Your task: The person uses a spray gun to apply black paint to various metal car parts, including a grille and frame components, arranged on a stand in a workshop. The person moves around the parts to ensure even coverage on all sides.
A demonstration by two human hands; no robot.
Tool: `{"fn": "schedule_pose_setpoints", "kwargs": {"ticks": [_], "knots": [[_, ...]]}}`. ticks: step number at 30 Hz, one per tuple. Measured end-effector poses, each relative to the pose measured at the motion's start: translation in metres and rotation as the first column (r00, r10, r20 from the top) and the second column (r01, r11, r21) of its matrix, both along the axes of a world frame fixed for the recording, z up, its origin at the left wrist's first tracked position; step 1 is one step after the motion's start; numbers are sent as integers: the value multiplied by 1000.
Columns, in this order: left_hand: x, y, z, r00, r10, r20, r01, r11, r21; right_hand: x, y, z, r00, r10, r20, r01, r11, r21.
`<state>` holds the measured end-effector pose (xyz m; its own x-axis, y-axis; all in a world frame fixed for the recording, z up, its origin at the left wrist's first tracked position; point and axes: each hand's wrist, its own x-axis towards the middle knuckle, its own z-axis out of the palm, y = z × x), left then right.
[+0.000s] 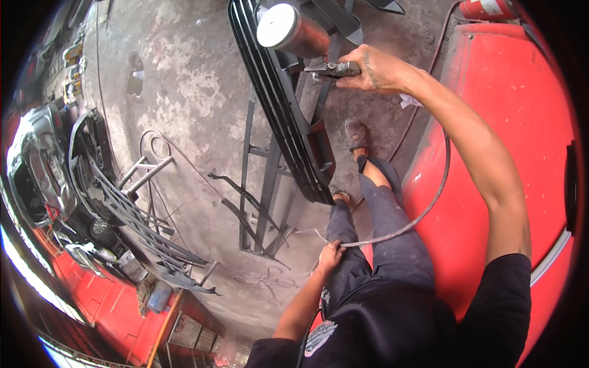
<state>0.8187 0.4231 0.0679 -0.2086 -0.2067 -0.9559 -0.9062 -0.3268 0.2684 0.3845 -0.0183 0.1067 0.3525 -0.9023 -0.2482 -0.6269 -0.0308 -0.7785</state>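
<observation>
Gripping the spray gun [307, 43] over the dark grille [288, 122] on its metal stand [264, 202], my right hand [374, 69] has fingers closed; left hand [330, 254] fingers clasp the air hose [429, 205] by my thigh.

One spray gun [307, 43], one air hose [423, 208], two dark bumper grilles [288, 116]

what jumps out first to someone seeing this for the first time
The big red car body filling the right side draws the eye first. At top centre the right hand grips a spray gun over a dark grille panel on a metal stand, while the left hand holds the air hose low.
</observation>
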Motion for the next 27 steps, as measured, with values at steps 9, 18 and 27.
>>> {"fn": "schedule_pose_setpoints", "kwargs": {"ticks": [9,18,27], "knots": [[4,-2,-2,993,82,85,-84,996,15,-17,-45,-26,925,-375,-56,336,880,-336],[20,14,-10,999,40,9,-40,997,63,-23,66,-34,974,-220,59,225,970,-91],[46,22,-17,999,-49,10,49,999,1,12,147,-37,836,-548,18,533,820,207]]}}
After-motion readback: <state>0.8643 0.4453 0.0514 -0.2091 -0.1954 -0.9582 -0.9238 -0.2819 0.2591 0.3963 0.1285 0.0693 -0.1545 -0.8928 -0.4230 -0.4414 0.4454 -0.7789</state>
